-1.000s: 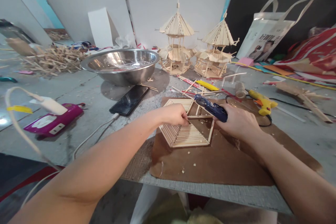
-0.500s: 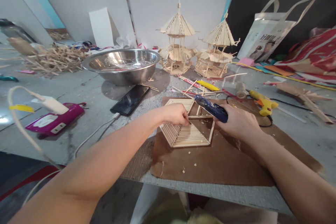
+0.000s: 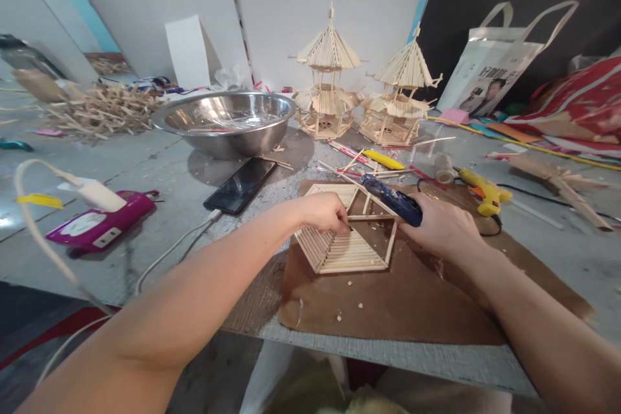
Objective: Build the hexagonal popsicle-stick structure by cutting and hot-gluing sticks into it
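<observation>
A hexagonal frame of thin wooden sticks [image 3: 356,259] lies flat on a brown board [image 3: 388,310]. Rows of sticks fill its left and front sections, while the right ones show the bare board. My left hand [image 3: 327,212] reaches over the middle of the frame, its fingers pinched together low at the inner edge of the front rows. Whatever is between those fingertips is hidden. In my right hand [image 3: 444,223] is a long, dark blue hand tool [image 3: 395,200], held over the frame's right side and angled toward its back; its working end is hard to make out.
Two stick-built pavilions [image 3: 330,84] stand behind, beside a steel basin [image 3: 223,123]. A yellow glue gun [image 3: 485,191] with its cord lies right of the board. A phone [image 3: 241,185], a purple power strip [image 3: 104,220] and a yellow cutter [image 3: 384,159] lie around.
Both hands stay almost in place. The far end of the dark blue tool looks very slightly shifted, and the camera view has moved a little.
</observation>
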Action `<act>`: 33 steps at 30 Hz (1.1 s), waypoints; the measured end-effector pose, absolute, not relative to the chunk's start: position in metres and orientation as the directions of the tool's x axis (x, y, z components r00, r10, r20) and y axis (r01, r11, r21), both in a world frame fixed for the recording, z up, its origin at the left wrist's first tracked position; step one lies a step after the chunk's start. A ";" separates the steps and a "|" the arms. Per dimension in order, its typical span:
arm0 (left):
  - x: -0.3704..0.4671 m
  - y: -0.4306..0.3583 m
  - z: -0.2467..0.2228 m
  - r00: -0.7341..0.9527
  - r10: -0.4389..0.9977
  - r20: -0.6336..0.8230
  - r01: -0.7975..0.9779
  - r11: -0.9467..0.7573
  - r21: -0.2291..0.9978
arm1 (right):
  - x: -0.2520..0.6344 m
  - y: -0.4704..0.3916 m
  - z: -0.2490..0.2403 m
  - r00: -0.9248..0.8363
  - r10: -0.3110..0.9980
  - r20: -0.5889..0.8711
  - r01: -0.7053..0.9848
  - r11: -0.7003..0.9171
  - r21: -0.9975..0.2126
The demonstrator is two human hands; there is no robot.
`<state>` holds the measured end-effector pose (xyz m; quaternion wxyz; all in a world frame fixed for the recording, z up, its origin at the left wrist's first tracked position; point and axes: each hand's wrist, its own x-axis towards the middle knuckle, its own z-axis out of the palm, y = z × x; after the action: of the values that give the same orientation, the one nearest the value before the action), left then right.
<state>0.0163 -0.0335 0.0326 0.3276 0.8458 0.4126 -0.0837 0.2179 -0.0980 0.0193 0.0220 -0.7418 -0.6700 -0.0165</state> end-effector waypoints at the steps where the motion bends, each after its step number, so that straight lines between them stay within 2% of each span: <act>1: 0.016 -0.034 0.033 0.647 0.643 -0.411 0.751 -0.443 0.489 | 0.218 -0.098 0.020 0.102 0.994 0.049 0.995 -0.102 -0.010; 16: 0.014 -0.035 0.035 0.654 0.640 -0.404 0.740 -0.431 0.516 | 0.220 -0.097 0.019 0.092 0.994 0.054 0.996 -0.092 -0.006; 21: 0.016 -0.038 0.036 0.650 0.647 -0.399 0.749 -0.457 0.480 | 0.230 -0.093 0.018 0.124 0.987 0.102 0.992 -0.122 -0.020; 28: 0.018 -0.038 0.033 0.622 0.683 -0.383 0.773 -0.455 0.443 | 0.245 -0.088 0.022 0.188 0.978 0.090 0.982 -0.189 0.001; 33: 0.014 -0.039 0.038 0.622 0.696 -0.359 0.759 -0.423 0.495 | 0.247 -0.087 0.021 0.185 0.979 0.083 0.982 -0.187 0.016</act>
<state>0.0141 -0.0387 0.0377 0.3193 0.8420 0.4320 -0.0491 0.2465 -0.0869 0.0211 0.0202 -0.7695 -0.6373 -0.0369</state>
